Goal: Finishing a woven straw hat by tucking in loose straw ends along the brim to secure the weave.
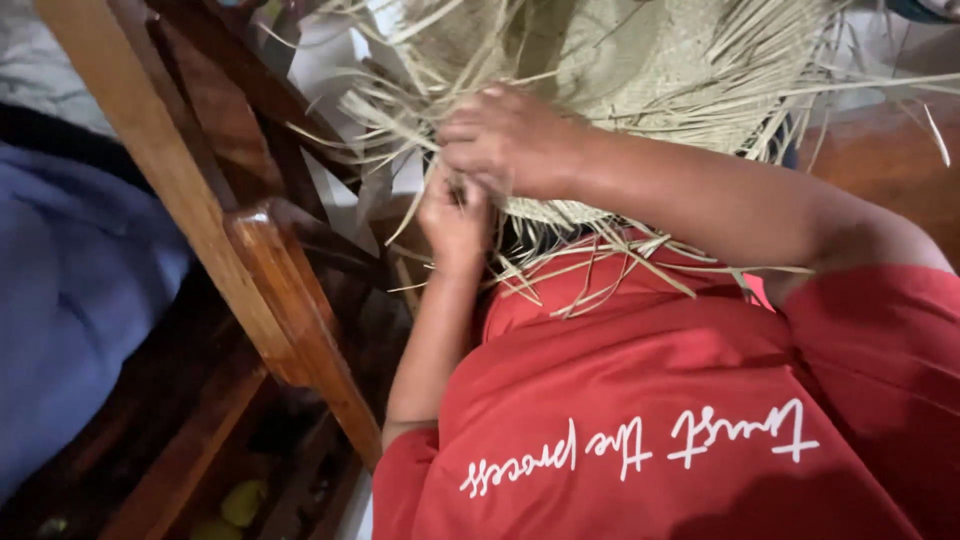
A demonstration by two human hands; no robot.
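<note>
Red shirt (680, 410) fills the near right, white script across it, worn by the person whose hands are at work. Blue cloth (70, 290) takes the whole left edge. Between them a wooden frame (250, 250) runs diagonally from far left down to the near centre, its rails boxing in the left hand's side; darker wooden bars (250, 90) cross behind it. Little open room on the left, the frame lies just beside the forearm. More room on the far right, where only loose strands stick out over a brown surface (880, 160).

Woven straw piece (620, 60) sits at the far centre, above the lap, pale and tightly plaited in the middle, with many loose straw strips (600, 260) fanning out at its edges and hanging over the shirt.

Right arm comes in from the right edge, elbow bent, forearm bare and angled up-left. Right hand (505, 140) lies knuckles up on the near rim of the weave, fingers curled and pressed together on the strips there.

Left arm rises almost straight from the near centre, bare. Left hand (455, 220) sits just under the right one, touching it, fingers closed in a pinch on strips at the same edge. Fingertips of both are partly hidden among the straw.
</note>
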